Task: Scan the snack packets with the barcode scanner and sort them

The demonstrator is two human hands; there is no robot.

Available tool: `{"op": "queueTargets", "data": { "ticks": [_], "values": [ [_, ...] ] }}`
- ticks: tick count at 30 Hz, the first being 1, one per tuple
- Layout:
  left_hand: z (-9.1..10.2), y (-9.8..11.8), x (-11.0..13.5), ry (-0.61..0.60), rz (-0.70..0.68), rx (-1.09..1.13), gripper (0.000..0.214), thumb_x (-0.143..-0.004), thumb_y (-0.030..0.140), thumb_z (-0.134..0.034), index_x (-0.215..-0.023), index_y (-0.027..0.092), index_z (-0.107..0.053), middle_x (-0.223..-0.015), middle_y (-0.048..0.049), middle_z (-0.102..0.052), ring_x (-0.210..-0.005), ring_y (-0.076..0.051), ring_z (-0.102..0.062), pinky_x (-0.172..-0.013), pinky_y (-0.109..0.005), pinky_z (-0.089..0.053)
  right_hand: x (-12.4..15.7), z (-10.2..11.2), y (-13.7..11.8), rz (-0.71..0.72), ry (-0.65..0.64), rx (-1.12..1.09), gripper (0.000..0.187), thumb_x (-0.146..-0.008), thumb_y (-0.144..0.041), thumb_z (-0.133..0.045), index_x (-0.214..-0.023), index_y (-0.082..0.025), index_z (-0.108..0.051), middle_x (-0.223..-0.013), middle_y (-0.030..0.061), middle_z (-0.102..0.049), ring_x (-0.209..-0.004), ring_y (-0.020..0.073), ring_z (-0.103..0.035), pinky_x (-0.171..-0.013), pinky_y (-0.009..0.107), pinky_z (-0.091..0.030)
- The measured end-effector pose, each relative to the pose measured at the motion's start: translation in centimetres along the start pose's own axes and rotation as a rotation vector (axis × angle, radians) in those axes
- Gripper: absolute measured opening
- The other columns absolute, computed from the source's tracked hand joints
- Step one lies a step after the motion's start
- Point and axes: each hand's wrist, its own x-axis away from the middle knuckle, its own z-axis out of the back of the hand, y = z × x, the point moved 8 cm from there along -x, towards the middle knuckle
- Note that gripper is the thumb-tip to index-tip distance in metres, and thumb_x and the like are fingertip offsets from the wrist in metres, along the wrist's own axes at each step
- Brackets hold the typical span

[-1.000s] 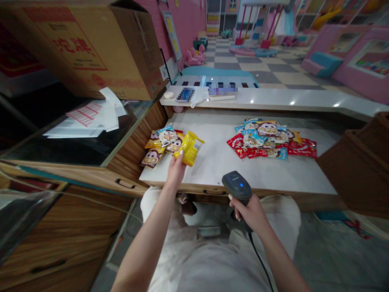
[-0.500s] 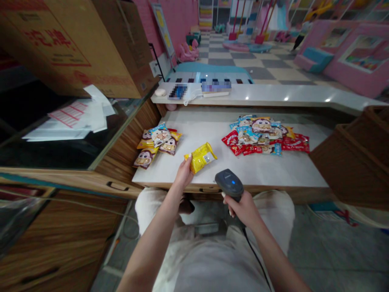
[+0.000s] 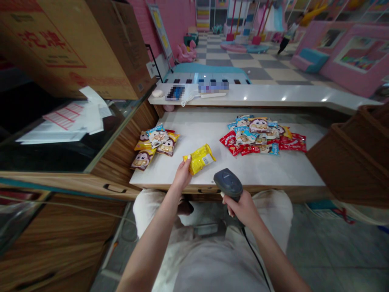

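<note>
From where I stand, the white bench (image 3: pixel 194 127) takes up the middle, with a big cardboard box (image 3: pixel 57 48) up on the darker surface to its left and a brown basket (image 3: pixel 349 162) at its right end, both off to the sides, which leaves the middle within easy reach. Toward the right lies a broad heap of snack bags (image 3: pixel 258 136), red, blue and yellow, loosely overlapping; a smaller heap of bags (image 3: pixel 156 137) sits near the left edge, well apart, so the two probably don't get mixed.

The right hand (image 3: pixel 244 209) is wrapped around the handle of a dark scanner (image 3: pixel 227 181), its head pointing forward and left, presumably to face the packet. The left hand (image 3: pixel 182 173) pinches a yellow packet (image 3: pixel 198 161) by its near left end, between the heaps; whether it touches the bench I can't tell. That end grip seems meant to leave the small barcode (image 3: pixel 206 160) uncovered and facing up.
</note>
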Motion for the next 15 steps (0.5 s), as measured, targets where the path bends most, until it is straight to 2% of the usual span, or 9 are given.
{"op": "queueTargets", "data": {
  "ticks": [6,9,12,15],
  "values": [
    [0.2,0.0,-0.1,0.029,-0.028,0.003,0.025,-0.096,0.036,-0.076,-0.108,0.014,-0.074,-0.115,-0.0148,-0.083,-0.129,-0.031,-0.074,-0.118,-0.046,-0.055,0.1,0.2,0.7,-0.02,0.006,-0.022,0.032,-0.085,-0.047,-0.074,-0.067,-0.022,-0.065,-0.041,-0.0021,-0.058,-0.035,0.0159,-0.057,-0.043,0.025,-0.046],
    [-0.4,0.2,-0.6,0.011,-0.065,-0.025,0.025,-0.095,0.035,-0.075,-0.11,0.015,-0.073,-0.121,-0.0139,-0.082,-0.13,-0.03,-0.073,-0.117,-0.046,-0.055,0.2,0.6,1.1,-0.029,0.02,-0.037,0.032,-0.085,-0.046,-0.074,-0.067,-0.022,-0.066,-0.04,-0.0021,-0.057,-0.034,0.0156,-0.056,-0.042,0.024,-0.045],
    [-2.7,0.9,-1.9,-0.057,-0.141,-0.101,0.034,-0.096,0.04,-0.073,-0.122,0.017,-0.073,-0.132,-0.013,-0.078,-0.132,-0.03,-0.071,-0.118,-0.047,-0.054,0.2,1.3,1.4,-0.037,0.044,-0.058,0.034,-0.084,-0.048,-0.074,-0.065,-0.022,-0.064,-0.04,-0.002,-0.057,-0.033,0.015,-0.054,-0.041,0.024,-0.044],
    [-6.8,1.8,-3.8,-0.114,-0.32,-0.313,0.045,-0.099,0.046,-0.067,-0.136,0.021,-0.068,-0.145,-0.012,-0.072,-0.139,-0.029,-0.066,-0.123,-0.046,-0.048,0.2,2.0,1.6,-0.037,0.058,-0.062,0.033,-0.083,-0.048,-0.075,-0.065,-0.022,-0.065,-0.04,-0.0013,-0.058,-0.033,0.0154,-0.055,-0.042,0.025,-0.045]
  ]
}}
